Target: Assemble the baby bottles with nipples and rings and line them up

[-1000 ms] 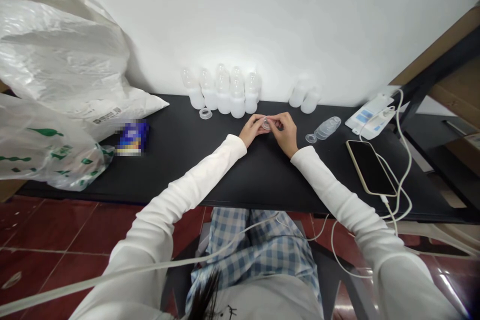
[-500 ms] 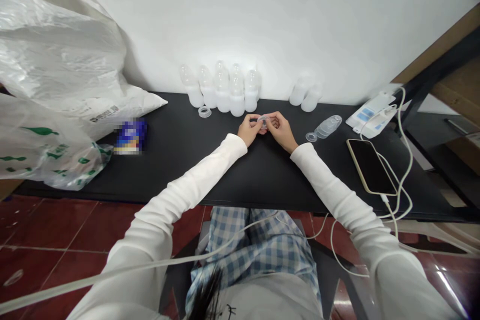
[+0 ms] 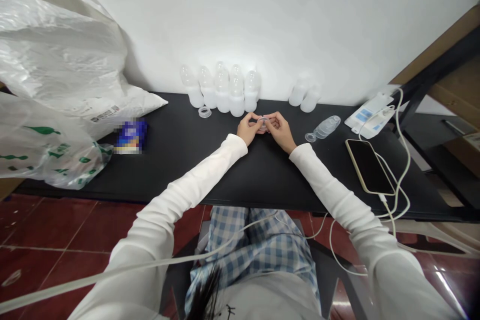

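Observation:
Above the dark table, my left hand [image 3: 248, 130] and my right hand [image 3: 280, 131] meet, the fingers of both closed on a small clear bottle ring [image 3: 263, 123]. Thumbs and fingertips press its edge from both sides and cover part of it; its finer detail is too small to tell. Just behind my left hand stands a group of several white bottles [image 3: 236, 102] with clear domed caps. A loose translucent ring [image 3: 204, 112] lies in front of that group. Right of my right hand rest a clear cap [image 3: 327, 127] on its side and a flat clear round piece [image 3: 310, 137].
Two white bottles without domes [image 3: 309, 101] stand near the wall. At right lie a phone [image 3: 369, 166] with a cable and a white-and-blue package [image 3: 369, 116]. Large plastic bags [image 3: 56, 50] and a blue packet [image 3: 131, 136] occupy the left.
My fingers have shifted slightly around the clear bottle ring, still held between both hands. The things on the table have stayed in place.

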Motion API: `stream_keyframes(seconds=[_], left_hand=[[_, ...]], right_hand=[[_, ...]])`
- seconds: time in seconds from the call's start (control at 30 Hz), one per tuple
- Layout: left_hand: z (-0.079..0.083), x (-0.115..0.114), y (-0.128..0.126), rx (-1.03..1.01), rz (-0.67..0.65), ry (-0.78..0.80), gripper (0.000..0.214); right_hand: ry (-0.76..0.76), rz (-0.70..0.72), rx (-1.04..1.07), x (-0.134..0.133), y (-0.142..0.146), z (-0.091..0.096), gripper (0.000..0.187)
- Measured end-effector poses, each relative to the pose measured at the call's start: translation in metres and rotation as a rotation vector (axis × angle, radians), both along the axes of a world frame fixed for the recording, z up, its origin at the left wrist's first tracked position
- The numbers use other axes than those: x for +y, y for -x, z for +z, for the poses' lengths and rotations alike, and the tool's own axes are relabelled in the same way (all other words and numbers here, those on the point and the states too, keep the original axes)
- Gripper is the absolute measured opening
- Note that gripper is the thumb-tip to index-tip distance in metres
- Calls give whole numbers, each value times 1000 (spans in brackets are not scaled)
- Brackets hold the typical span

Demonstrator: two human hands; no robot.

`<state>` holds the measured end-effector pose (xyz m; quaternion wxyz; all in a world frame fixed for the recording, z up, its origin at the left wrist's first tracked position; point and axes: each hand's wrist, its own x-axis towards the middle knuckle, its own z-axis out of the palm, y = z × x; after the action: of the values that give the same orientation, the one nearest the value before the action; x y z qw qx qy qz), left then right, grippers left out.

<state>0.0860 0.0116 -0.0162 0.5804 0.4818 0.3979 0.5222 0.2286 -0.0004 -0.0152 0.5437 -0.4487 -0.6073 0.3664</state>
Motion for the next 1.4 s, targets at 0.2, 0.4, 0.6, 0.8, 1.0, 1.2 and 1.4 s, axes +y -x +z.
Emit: stream_keyframes(seconds=[0.2, 0.4, 0.6, 0.8, 1.0, 1.2, 1.4], left_hand=[[-3, 1, 2, 5, -30, -31, 30], [-7, 4, 1, 29, 11, 0, 24], [-9, 5, 0, 101, 50, -2, 24], [-6, 4, 1, 72, -5, -15, 24], [-3, 1, 2, 82, -48, -52, 29], [-3, 0, -1, 58, 11, 44, 27], [-2, 0, 0, 92, -19, -7, 30]], right_hand=[[-6, -1, 70, 4, -2, -3, 52], [43, 40, 99, 7, -5, -4, 58], [18, 19, 41, 4, -3, -6, 55], [6, -44, -83, 2, -5, -6, 44], [19, 77, -19, 1, -6, -3, 47], [24, 36, -15, 3, -3, -4, 48], [47, -1, -70, 0, -3, -3, 44]])
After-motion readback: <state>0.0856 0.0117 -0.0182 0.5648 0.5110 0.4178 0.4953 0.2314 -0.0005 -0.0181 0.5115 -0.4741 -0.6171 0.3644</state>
